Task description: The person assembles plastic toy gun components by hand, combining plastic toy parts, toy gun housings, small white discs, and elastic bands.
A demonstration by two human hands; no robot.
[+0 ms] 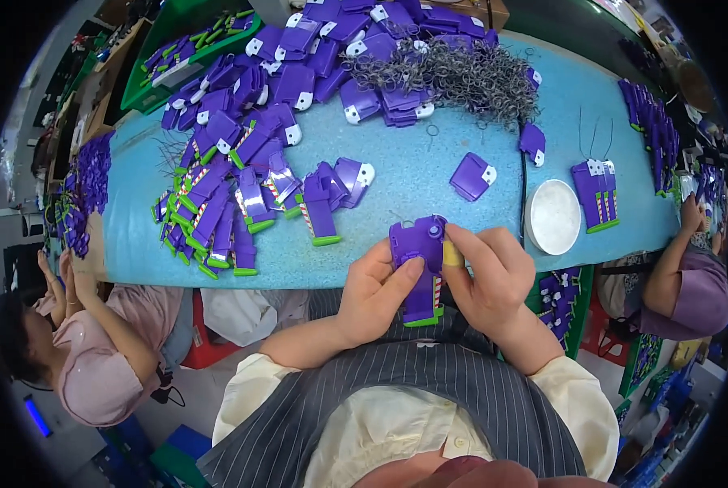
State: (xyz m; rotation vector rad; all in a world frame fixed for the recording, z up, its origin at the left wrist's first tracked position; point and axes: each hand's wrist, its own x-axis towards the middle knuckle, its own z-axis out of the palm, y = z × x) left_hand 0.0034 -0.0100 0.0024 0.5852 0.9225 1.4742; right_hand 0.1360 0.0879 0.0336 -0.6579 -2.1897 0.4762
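In front of my chest, my left hand (378,294) is closed on a purple plastic panel (409,237), thumb across its face. My right hand (494,281) pinches the panel's right edge near a round boss; a yellow wrap shows on one of its digits. Below the panel, and seemingly joined to it, hangs a purple piece (417,306) with a green end and a red-and-white striped edge. A thin wire loop shows at the panel's top. Nearest beyond my hands lies a loose purple panel with a white tip (471,176).
Left of centre lie piled green-ended purple pieces (217,203). Farther back are white-tipped purple panels (299,49), a heap of wire springs (486,77) and a green bin (146,96). To the right stand a white bowl (553,217) and joined purple pieces (598,195). Co-workers sit on both sides.
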